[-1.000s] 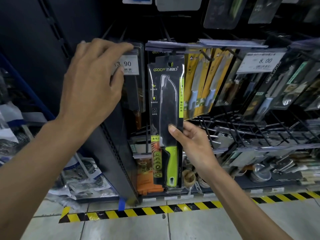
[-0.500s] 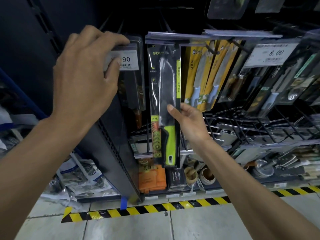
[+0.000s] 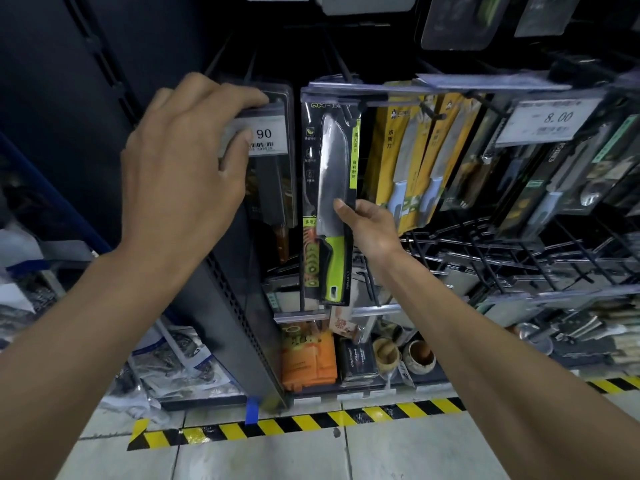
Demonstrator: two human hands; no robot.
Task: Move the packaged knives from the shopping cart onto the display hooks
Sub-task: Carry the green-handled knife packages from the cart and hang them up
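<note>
Now the packaged knife (image 3: 329, 199), with its green handle at the bottom, hangs upright in front of the rack, and its top edge is right under the clear plastic strip (image 3: 433, 86) at the front of the hooks. Whether its hang hole is already on a hook cannot be told, because the strip hides this part. The right hand (image 3: 369, 225) is clamped on the right edge of the pack near the middle, thumb on the front and fingers behind, probably to keep the pack straight while the top is guided to the hook. The left hand (image 3: 183, 174) is up at the price tag (image 3: 261, 136) of the next hook to the left; thumb and fingers are closed on the tag holder, seemingly to lift or steady it so it does not block the way. Just to the right hang yellow knife packs (image 3: 408, 157), then darker packs under a second price tag (image 3: 549, 121). The shopping cart is not in view.
</note>
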